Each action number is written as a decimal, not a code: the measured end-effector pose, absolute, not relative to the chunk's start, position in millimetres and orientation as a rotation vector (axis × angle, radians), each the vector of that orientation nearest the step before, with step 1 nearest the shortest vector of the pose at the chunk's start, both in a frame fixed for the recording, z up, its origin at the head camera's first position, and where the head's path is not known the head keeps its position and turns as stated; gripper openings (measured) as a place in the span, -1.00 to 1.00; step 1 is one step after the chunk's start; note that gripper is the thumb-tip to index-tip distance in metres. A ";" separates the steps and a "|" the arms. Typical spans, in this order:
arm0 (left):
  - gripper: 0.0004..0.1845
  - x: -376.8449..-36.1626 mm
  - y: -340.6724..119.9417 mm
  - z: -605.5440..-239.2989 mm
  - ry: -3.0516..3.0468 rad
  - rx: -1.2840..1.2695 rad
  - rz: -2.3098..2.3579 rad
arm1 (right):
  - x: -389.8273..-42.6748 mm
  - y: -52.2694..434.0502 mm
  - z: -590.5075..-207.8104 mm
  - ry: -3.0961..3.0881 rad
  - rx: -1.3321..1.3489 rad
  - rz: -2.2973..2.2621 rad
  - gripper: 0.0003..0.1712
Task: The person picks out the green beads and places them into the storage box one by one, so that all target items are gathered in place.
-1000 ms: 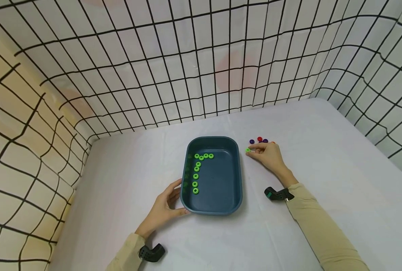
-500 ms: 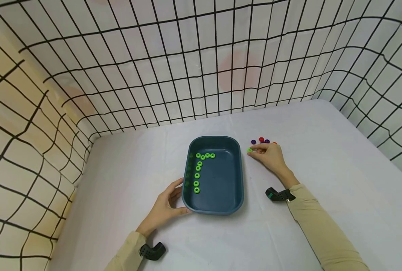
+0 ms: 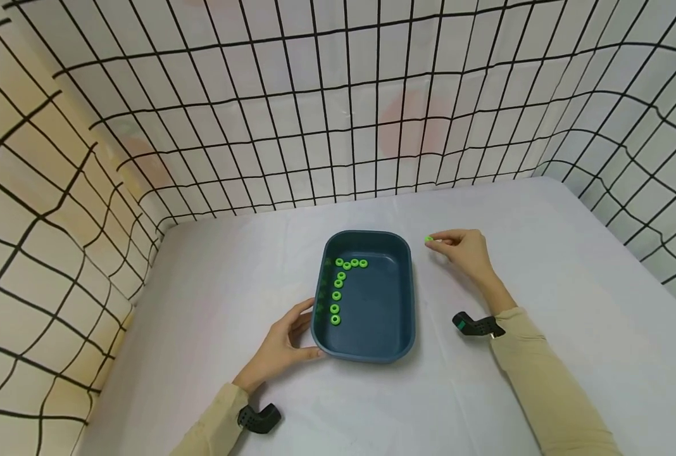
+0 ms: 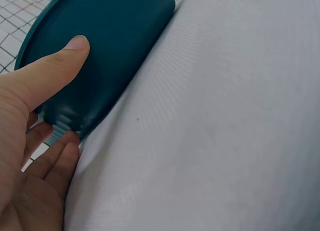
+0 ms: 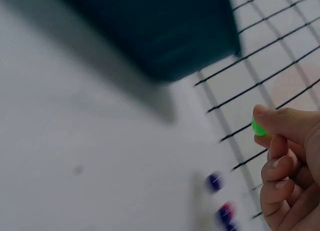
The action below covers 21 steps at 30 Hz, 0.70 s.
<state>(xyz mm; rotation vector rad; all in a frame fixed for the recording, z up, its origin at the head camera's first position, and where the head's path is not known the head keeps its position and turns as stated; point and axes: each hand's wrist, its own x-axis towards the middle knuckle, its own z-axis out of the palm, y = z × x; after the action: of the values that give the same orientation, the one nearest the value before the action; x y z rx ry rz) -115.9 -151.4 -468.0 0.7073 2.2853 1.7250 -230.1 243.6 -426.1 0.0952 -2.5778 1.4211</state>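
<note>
Head view: right hand (image 3: 466, 250) now lifted off table, pinching green ring (image 3: 428, 239) at fingertips, just beside tray (image 3: 366, 342) far corner; half second ago ring lay on cloth. Pickup done. Left hand (image 3: 283, 345) grips tray's near corner, unchanged.

One tray (image 3: 400, 297), ten green rings (image 3: 336, 296), two hands (image 3: 466, 253).

The left hand (image 4: 30, 156) grips the corner of a dark teal tray (image 4: 105, 46), thumb laid on its outer wall, fingers curled beneath, on a white-clothed counter (image 4: 215, 141).
</note>
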 end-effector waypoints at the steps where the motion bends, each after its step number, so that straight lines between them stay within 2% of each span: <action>1: 0.01 -115.8 -150.9 -468.0 2.287 0.704 1.721 | -229.5 241.4 -416.0 -2.578 0.121 1.428 -0.63; 7: 0.01 -115.8 -150.6 -469.0 2.282 0.706 1.721 | -231.4 204.2 -355.6 -2.674 0.277 1.300 -0.66; 10: 0.01 -116.0 -151.8 -469.0 2.284 0.716 1.731 | -235.5 175.6 -341.8 -2.769 0.406 1.122 -0.69; 15: 0.01 -115.4 -151.9 -467.0 2.289 0.713 1.734 | -240.6 136.8 -348.1 -2.945 0.621 0.894 -0.74; 21: 0.00 -115.7 -151.0 -466.6 2.262 0.739 1.744 | -244.6 117.0 -365.1 -3.094 0.621 0.729 -0.79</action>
<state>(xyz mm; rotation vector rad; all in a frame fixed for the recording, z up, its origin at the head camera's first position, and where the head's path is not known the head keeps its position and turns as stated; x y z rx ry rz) -115.7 -151.0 -466.6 0.7394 2.2617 1.7445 -244.6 117.0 -365.1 0.6213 -3.0937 0.7294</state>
